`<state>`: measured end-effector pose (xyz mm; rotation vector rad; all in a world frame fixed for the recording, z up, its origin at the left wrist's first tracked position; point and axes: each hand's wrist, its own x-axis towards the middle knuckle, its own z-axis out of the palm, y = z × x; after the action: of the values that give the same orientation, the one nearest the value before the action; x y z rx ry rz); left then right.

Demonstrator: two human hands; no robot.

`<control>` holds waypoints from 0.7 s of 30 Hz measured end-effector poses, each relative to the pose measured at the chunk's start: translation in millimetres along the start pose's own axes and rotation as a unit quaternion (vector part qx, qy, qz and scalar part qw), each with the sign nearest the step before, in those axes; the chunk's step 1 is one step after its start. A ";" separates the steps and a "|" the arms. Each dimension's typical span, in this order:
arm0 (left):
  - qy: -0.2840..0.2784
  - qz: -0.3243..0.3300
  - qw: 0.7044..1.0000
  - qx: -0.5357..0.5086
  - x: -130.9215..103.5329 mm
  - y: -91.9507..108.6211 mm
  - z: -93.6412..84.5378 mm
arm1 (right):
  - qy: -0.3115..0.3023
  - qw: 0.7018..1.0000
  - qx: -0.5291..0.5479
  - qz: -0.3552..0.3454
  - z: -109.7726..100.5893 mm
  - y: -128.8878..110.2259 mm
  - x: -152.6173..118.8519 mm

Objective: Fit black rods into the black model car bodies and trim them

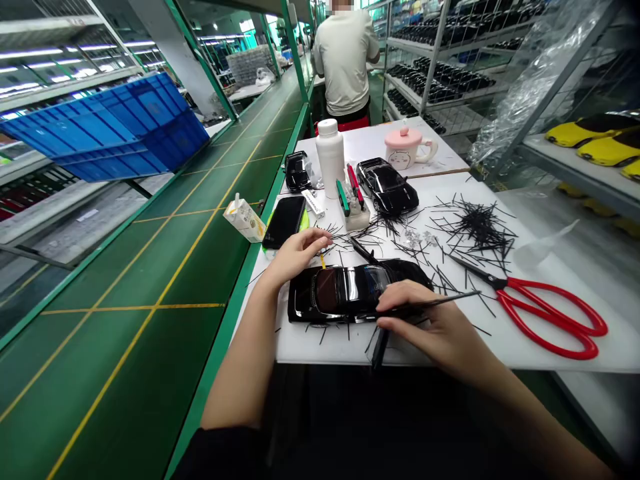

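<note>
Glossy blk model car [333, 297] on desk [300, 350], L of red scissors [550, 307]; R hand [433, 327] pinches slim dark tool [453, 298], L hand's [300, 253] hold unclear; car prob. light, stiff, slick, best held by ends

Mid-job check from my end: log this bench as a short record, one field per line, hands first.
Left hand: beside the car's far edge; contact unclear
Right hand: holding a slim dark pointed tool at the car's near side
Workpiece: glossy black model car, between the hands
Loose material: pile of thin black strips, others scattered around the car
Cutting tool: red-handled scissors, right of the car
Beyond the car: white plastic bottle, second black model car, pink-lidded mug
</note>
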<state>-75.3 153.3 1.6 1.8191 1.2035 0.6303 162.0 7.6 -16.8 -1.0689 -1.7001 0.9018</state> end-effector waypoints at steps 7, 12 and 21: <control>0.013 0.011 0.998 0.053 3.8 -6.8 8.1 | -0.015 0.995 -0.080 -0.058 9.7 6.2 14.0; 0.023 0.021 0.994 0.101 1.7 -3.7 8.5 | -0.025 0.993 -0.091 -0.069 15.1 5.5 19.6; 0.033 0.030 0.985 0.167 -0.8 -4.7 8.4 | -0.074 0.988 -0.114 -0.076 5.5 -2.4 36.1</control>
<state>-71.4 150.3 -6.7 2.1345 1.3670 0.5491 148.4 39.5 -5.3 -1.0234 -2.0175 0.7152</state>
